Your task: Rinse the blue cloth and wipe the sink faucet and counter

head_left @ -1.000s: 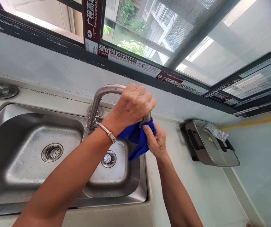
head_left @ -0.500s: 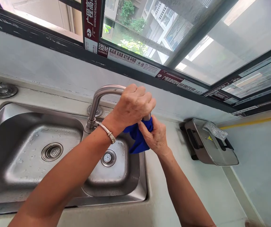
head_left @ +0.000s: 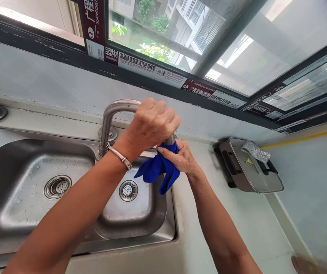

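Observation:
My left hand [head_left: 155, 121], with a silver bangle [head_left: 120, 157] at its wrist, is closed around the curved spout of the steel faucet [head_left: 109, 118]. Just below the spout's end, my right hand [head_left: 182, 156] grips a blue cloth [head_left: 159, 169], pressing it against the tip of the spout. The cloth's loose ends hang down over the smaller basin. My right thumb lies across the cloth; the other right fingers are mostly hidden behind it.
Beneath my arms is a double-basin steel sink [head_left: 167, 232], with a drain [head_left: 128, 190] in the smaller basin. On the counter [head_left: 234, 224] at right stands a lidded electric pan [head_left: 249, 167] with a silvery crumpled scrub pad on top. The window frame [head_left: 140, 82] runs behind the faucet.
The blue cloth hangs lower and more spread below the spout, its ends now showing. My right hand is still at the spout tip. The whole view has shifted slightly.

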Demonstrator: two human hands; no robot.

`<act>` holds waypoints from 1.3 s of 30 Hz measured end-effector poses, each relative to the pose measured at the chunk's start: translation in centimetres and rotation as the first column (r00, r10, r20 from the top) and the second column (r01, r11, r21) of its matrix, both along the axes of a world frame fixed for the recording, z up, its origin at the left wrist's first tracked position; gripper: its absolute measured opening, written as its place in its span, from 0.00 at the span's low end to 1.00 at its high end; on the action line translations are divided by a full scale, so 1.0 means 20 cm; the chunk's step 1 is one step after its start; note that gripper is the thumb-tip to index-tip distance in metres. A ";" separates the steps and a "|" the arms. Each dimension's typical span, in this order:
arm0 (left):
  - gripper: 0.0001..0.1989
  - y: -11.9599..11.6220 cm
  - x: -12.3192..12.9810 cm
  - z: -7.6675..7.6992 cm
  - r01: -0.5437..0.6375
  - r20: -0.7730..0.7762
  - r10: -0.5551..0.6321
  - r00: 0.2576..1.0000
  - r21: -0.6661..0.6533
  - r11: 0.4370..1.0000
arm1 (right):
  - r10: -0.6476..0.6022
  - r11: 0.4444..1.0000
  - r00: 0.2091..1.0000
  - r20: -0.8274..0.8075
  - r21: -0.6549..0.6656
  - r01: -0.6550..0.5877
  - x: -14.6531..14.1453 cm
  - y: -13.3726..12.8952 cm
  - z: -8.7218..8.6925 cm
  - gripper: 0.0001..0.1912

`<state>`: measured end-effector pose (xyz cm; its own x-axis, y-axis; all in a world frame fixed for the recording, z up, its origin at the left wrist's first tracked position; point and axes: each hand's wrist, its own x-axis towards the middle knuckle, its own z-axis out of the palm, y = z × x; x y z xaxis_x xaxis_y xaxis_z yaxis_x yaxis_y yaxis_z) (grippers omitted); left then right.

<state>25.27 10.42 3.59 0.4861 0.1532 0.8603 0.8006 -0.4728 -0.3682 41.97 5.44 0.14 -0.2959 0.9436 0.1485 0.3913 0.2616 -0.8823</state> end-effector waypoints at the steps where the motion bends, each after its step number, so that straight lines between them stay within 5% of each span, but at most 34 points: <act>1: 0.14 0.00 0.00 0.00 0.004 0.006 -0.004 1.000 0.017 1.000 | 0.000 1.000 1.000 -0.020 -0.005 0.000 0.00 0.00 -0.01 0.16; 8: 0.15 -0.02 0.00 0.02 0.123 0.049 -0.115 0.992 -0.229 0.966 | -0.121 0.984 0.957 -0.263 -0.159 0.081 -0.03 -0.04 -0.11 0.19; 15: 0.15 -0.02 -0.03 0.04 0.107 0.035 -0.101 0.994 -0.287 0.952 | -0.458 0.859 0.665 -0.590 -0.487 0.159 -0.27 -0.23 -0.29 0.24; 19: 0.13 -0.01 -0.04 0.04 0.094 0.041 -0.086 0.995 -0.281 0.955 | -0.418 0.805 0.789 -0.450 -0.585 0.093 -0.33 -0.52 -0.41 0.25; 23: 0.13 -0.01 -0.09 0.04 0.127 0.044 -0.120 0.992 -0.261 0.957 | -0.216 0.856 0.966 -0.142 -0.503 0.118 -0.18 -0.85 -0.48 0.21; 28: 0.09 -0.01 -0.24 0.10 0.122 -0.041 -0.134 0.990 -0.222 0.967 | -0.346 0.818 0.926 0.148 -0.435 0.376 0.20 -1.22 -0.53 0.21; 31: 0.08 -0.04 -0.33 0.14 0.146 -0.080 -0.178 0.981 -0.303 0.942 | -0.653 0.633 0.730 0.202 -0.384 0.672 0.44 -1.42 -0.55 0.29; 33: 0.06 -0.07 -0.36 0.16 0.150 -0.105 -0.198 0.975 -0.353 0.924 | -0.823 0.439 0.505 0.260 -0.273 0.856 0.60 -1.55 -0.56 0.34; 36: 0.06 -0.11 -0.32 0.16 0.155 -0.128 -0.228 0.965 -0.423 0.893 | -0.900 0.111 0.107 0.422 -0.015 0.994 0.81 -1.75 -0.61 0.33; 37: 0.07 -0.13 -0.29 0.17 0.158 -0.129 -0.239 0.963 -0.449 0.879 | -0.909 0.040 -0.008 0.417 0.107 0.993 0.86 -1.82 -0.65 0.32; 39: 0.09 -0.16 -0.26 0.18 0.159 -0.128 -0.253 0.959 -0.493 0.855 | -0.926 0.023 -0.101 0.363 0.322 0.946 0.91 -1.95 -0.76 0.33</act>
